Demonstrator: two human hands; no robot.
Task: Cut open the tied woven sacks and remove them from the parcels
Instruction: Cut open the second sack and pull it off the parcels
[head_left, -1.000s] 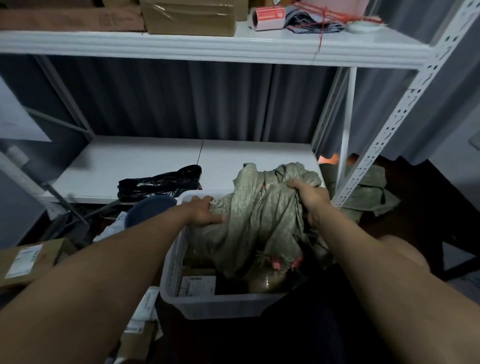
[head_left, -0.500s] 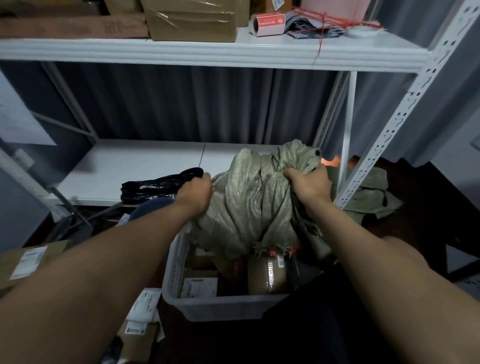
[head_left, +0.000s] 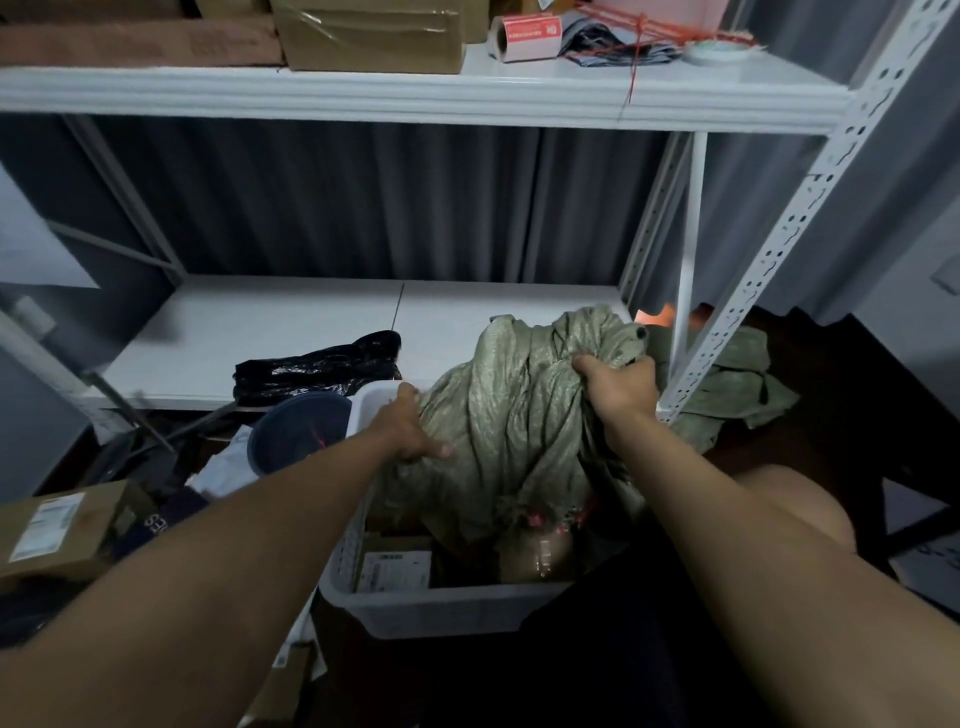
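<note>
A crumpled grey-green woven sack (head_left: 509, 426) hangs over a white plastic crate (head_left: 441, 608), its frayed lower edge with red thread draped into the crate. My right hand (head_left: 618, 384) is clenched on the bunched top of the sack. My left hand (head_left: 410, 426) grips the sack's left side by the crate rim. Under the sack lie a tape-wrapped brown parcel (head_left: 535, 556) and a cardboard box with a white label (head_left: 395, 569).
A white metal rack surrounds the spot: its lower shelf (head_left: 260, 332) holds a black plastic bag (head_left: 317, 366), its upper shelf (head_left: 415, 88) boxes and red string. More sacks (head_left: 737, 384) lie right of the rack post. A dark bowl (head_left: 296, 431) and labelled boxes (head_left: 57, 525) sit left.
Both hands raised the sack half a second ago, then lowered it again toward the crate. My left hand shifted down along the sack's left side.
</note>
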